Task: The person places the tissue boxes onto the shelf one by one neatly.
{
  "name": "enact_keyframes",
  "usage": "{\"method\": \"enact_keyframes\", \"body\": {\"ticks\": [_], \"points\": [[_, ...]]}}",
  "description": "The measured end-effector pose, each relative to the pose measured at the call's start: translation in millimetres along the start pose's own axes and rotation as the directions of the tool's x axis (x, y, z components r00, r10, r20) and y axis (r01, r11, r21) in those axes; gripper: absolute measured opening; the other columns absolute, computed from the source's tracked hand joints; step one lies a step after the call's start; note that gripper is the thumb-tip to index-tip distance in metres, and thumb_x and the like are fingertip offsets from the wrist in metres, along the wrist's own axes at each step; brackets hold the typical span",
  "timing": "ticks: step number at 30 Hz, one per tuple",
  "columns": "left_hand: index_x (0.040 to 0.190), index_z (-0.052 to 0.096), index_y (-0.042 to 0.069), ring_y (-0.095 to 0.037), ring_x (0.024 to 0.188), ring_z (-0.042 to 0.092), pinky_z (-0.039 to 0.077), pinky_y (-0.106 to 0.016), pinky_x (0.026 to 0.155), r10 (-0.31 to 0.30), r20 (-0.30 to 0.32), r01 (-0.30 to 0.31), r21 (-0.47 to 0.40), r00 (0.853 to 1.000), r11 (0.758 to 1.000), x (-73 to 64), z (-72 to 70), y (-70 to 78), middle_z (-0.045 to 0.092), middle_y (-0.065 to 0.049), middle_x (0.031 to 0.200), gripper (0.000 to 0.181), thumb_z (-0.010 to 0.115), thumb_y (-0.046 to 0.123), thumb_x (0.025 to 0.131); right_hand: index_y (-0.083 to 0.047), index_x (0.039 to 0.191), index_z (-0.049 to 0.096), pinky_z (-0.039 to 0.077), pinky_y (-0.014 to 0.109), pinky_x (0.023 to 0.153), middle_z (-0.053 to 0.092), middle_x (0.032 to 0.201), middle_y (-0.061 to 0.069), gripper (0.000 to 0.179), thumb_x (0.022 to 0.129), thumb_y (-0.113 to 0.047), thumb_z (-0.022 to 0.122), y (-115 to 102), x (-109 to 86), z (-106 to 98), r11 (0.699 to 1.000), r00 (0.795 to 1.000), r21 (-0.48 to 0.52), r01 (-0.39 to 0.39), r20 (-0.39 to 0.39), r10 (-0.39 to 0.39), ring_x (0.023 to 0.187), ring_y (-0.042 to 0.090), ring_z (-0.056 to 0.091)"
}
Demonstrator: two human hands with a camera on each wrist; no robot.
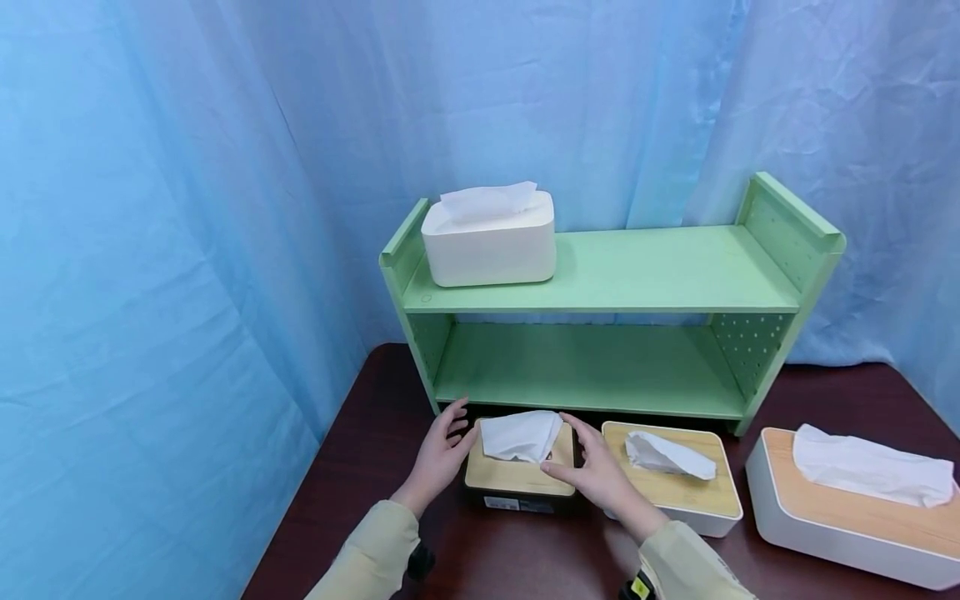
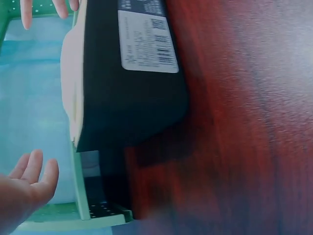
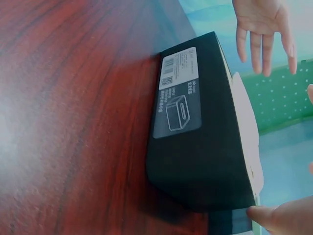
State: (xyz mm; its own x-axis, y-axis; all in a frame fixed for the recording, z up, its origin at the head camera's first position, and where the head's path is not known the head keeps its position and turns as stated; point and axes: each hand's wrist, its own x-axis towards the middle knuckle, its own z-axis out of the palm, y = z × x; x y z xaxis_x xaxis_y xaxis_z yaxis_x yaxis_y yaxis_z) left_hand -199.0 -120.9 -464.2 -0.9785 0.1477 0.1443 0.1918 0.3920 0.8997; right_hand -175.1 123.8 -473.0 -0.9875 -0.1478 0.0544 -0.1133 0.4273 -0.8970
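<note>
A black tissue box [image 1: 517, 479] with a light wood lid and a white tissue on top sits on the table in front of the shelf. My left hand [image 1: 442, 454] is beside its left end, fingers spread and loosely bent, with a gap to the box in the left wrist view. On the other side, my right hand [image 1: 596, 475] hovers about the right end, its thumb overlapping the lid in the head view. In the right wrist view the right thumb [image 3: 264, 215] lies right at the box's top corner. Printed labels [image 3: 178, 93] face the front.
Behind stands a green two-tier shelf [image 1: 675, 267], a white tissue box [image 1: 491, 254] on its upper left. To the right are a smaller wood-lidded tissue box [image 1: 675, 492] and a longer one [image 1: 847, 537] on the dark table [image 1: 345, 483]. Blue curtains [image 1: 187, 250] hang around.
</note>
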Motion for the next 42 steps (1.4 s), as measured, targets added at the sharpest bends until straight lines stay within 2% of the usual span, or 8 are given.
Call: {"method": "enact_keyframes", "body": {"ticks": [7,12,18,23,28,32,38,42], "points": [[0.142,0.039,0.005,-0.044,0.125,0.04,0.036,-0.058,0.1,0.021,0.037,-0.026,0.13,0.999,0.991,-3.9,5.0,-14.4,0.036,-0.027,0.138,0.062,0.067,0.019,0.089,-0.003,0.143,0.036,0.028,0.059,0.106,0.029,0.144,0.032,0.089,0.071,-0.024,0.083,6.9,-3.5,13.9,0.998,0.999,-0.06,-0.035,-0.011,0.035,0.134,0.046,0.027],[0.143,0.038,0.005,-0.043,0.126,0.037,0.036,-0.056,0.1,-0.019,0.081,0.002,0.203,0.997,0.979,-5.6,10.9,-24.3,0.034,-0.03,0.137,0.075,0.076,0.021,0.08,-0.005,0.145,0.032,0.031,0.062,0.103,0.021,0.143,0.038,0.096,0.066,-0.022,0.086,9.6,-7.6,23.4,0.995,0.997,-0.065,-0.077,-0.005,0.077,0.131,0.053,0.028],[0.144,0.037,0.006,-0.043,0.125,0.037,0.035,-0.055,0.101,-0.095,0.099,0.077,0.175,0.99,0.982,-8.2,16.6,-31.5,0.032,-0.031,0.137,0.083,0.08,0.02,0.075,-0.005,0.145,0.031,0.032,0.063,0.1,0.019,0.14,0.042,0.102,0.061,-0.017,0.088,11.2,-7.3,28.0,0.992,0.993,-0.036,-0.119,-0.013,0.118,0.127,0.057,0.029],[0.146,0.036,0.008,-0.043,0.126,0.037,0.035,-0.055,0.102,-0.125,0.128,0.101,0.18,0.984,0.978,-10.7,18.2,-35.5,0.031,-0.031,0.138,0.086,0.081,0.021,0.074,-0.005,0.145,0.031,0.035,0.061,0.098,0.021,0.138,0.043,0.103,0.06,-0.015,0.089,13.2,-6.5,29.3,0.988,0.989,-0.042,-0.149,-0.003,0.149,0.124,0.057,0.034],[0.145,0.037,0.007,-0.043,0.127,0.037,0.034,-0.055,0.103,-0.12,0.161,0.092,0.172,0.98,0.981,-10.6,18.1,-38.5,0.033,-0.03,0.139,0.085,0.081,0.024,0.075,-0.006,0.145,0.032,0.038,0.06,0.095,0.029,0.135,0.042,0.102,0.06,-0.016,0.089,15.1,-3.8,31.0,0.987,0.989,-0.073,-0.146,-0.004,0.146,0.121,0.053,0.039],[0.145,0.038,0.007,-0.042,0.126,0.039,0.035,-0.055,0.103,-0.126,0.166,0.095,0.185,0.978,0.978,-11.3,17.0,-40.4,0.037,-0.029,0.138,0.084,0.081,0.026,0.074,-0.004,0.143,0.035,0.038,0.06,0.095,0.036,0.134,0.038,0.1,0.06,-0.016,0.089,14.4,-0.6,31.9,0.986,0.989,-0.083,-0.148,0.01,0.149,0.123,0.051,0.038],[0.144,0.04,0.009,-0.04,0.129,0.038,0.034,-0.055,0.103,-0.144,0.191,0.11,0.176,0.971,0.978,-10.2,16.7,-43.2,0.04,-0.026,0.141,0.082,0.081,0.026,0.075,-0.004,0.142,0.038,0.036,0.059,0.098,0.038,0.135,0.037,0.098,0.059,-0.016,0.09,14.1,1.0,31.8,0.979,0.984,-0.1,-0.175,0.013,0.178,0.125,0.051,0.036],[0.145,0.039,0.008,-0.037,0.132,0.038,0.033,-0.054,0.105,-0.133,0.212,0.099,0.162,0.968,0.982,-8.0,16.5,-46.9,0.04,-0.022,0.144,0.084,0.081,0.027,0.074,-0.005,0.141,0.039,0.036,0.058,0.098,0.04,0.135,0.035,0.098,0.058,-0.016,0.09,13.8,1.4,31.2,0.978,0.983,-0.108,-0.181,0.005,0.182,0.124,0.05,0.038]]}}
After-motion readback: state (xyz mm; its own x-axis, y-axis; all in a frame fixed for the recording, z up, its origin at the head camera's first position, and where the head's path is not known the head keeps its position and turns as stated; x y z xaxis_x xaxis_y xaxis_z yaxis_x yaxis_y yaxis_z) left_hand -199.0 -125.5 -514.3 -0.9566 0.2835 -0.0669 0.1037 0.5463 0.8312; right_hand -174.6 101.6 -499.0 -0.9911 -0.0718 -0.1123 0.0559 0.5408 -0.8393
